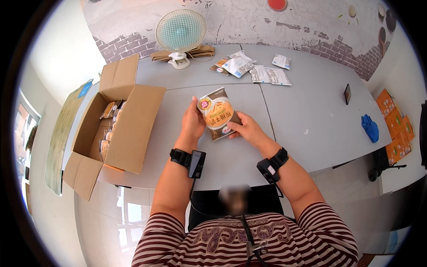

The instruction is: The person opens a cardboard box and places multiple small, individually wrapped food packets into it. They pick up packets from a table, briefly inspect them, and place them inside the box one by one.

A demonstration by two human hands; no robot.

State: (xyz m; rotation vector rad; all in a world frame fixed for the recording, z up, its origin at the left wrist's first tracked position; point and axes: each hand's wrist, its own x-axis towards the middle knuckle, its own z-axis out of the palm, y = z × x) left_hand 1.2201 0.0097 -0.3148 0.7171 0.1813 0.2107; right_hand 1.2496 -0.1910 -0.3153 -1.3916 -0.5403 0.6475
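Note:
A brown and orange snack packet (218, 113) is upheld in front of me over the table, its printed front towards me. My right hand (247, 128) pinches its lower right corner, thumb on the front. Against the packet's left edge rests my left hand (193, 121), its fingers partly hidden behind. To the left stands an open cardboard box (133, 130) with flaps spread. Inside it, several similar packets (110, 110) line the right side, partly covered by the near flap.
Several white-backed packets (238, 65) lie at the back of the grey table (300, 110). A clip-on fan (181, 33) stands before folded brown cardboard (200, 51). On the right are a phone (347, 94) and a blue glove (370, 128). Orange cartons (395, 130) are stacked beyond the edge.

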